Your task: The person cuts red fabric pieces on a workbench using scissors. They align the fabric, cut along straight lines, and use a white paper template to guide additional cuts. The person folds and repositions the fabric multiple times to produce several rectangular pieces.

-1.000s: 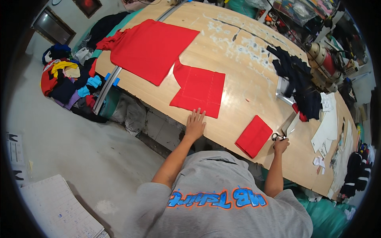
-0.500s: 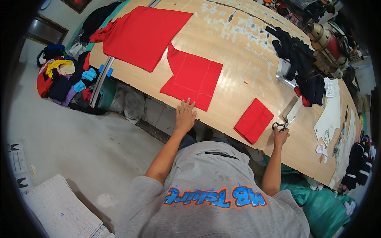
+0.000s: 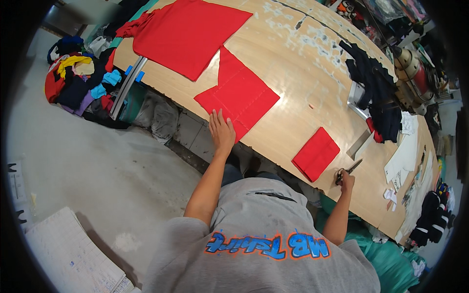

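Observation:
My left hand (image 3: 223, 131) lies flat, fingers stretched, on the near edge of a red fabric piece (image 3: 242, 93) with pale chalk lines across it. In my right hand (image 3: 347, 181) is a pair of scissors (image 3: 355, 167), gripped by the dark handles, blades pointing away to the right. Between the hands, close to the table's front edge, sits a folded red cloth (image 3: 316, 154). A larger red fabric sheet (image 3: 188, 36) spreads out beyond the marked piece, at the far left.
The wooden table (image 3: 288, 88) carries a cutting machine (image 3: 413, 78) and dark fabric (image 3: 378, 93) at the right. Paper patterns (image 3: 400, 158) lie nearby. A heap of coloured cloth (image 3: 80, 83) stands left, a metal rail (image 3: 128, 88) beside it. A notebook (image 3: 73, 254) is at lower left.
The marked red piece has turned on the table, its near corner swinging left under my left hand. My right hand has moved slightly down, with the scissors still in it.

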Motion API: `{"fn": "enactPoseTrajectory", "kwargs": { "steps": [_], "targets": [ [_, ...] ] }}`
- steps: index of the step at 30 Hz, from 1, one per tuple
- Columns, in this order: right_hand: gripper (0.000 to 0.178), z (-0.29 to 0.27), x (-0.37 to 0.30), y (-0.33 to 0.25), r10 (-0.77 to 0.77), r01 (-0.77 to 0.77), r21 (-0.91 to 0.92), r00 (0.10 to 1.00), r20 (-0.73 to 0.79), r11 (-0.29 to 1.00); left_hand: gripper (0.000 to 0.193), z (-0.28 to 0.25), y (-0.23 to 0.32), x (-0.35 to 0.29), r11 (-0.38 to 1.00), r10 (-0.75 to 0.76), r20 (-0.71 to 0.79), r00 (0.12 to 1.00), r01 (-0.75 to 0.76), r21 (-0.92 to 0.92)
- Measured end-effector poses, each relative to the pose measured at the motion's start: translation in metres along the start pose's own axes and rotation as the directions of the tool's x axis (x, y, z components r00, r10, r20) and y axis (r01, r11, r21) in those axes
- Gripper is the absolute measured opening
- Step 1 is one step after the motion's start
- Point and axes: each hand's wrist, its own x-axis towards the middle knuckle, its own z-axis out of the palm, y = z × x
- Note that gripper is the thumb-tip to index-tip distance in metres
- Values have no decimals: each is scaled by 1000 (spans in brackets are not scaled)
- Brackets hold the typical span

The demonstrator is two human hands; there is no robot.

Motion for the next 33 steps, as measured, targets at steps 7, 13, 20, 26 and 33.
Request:
{"fn": "enactPoseTrajectory", "kwargs": {
  "steps": [7,13,20,26,33],
  "targets": [
    [46,6,-75,-6,-195,81,619,973,120,781,72,31,-51,36,971,35,-6,999,-32,238],
    [44,91,-192,-116,-427,352,269,848,314,896,73,7,-77,84,949,190,188,964,-229,215],
    [56,222,-258,-196,-571,696,-81,644,509,713,64,-28,-64,127,964,217,190,957,-241,113],
    [59,266,-258,-188,-422,555,-212,785,454,804,62,-9,10,203,876,480,239,844,-448,-177],
    [54,289,-287,-186,-183,206,-8,886,426,979,70,86,11,304,810,512,302,804,-569,143]
  ]
}}
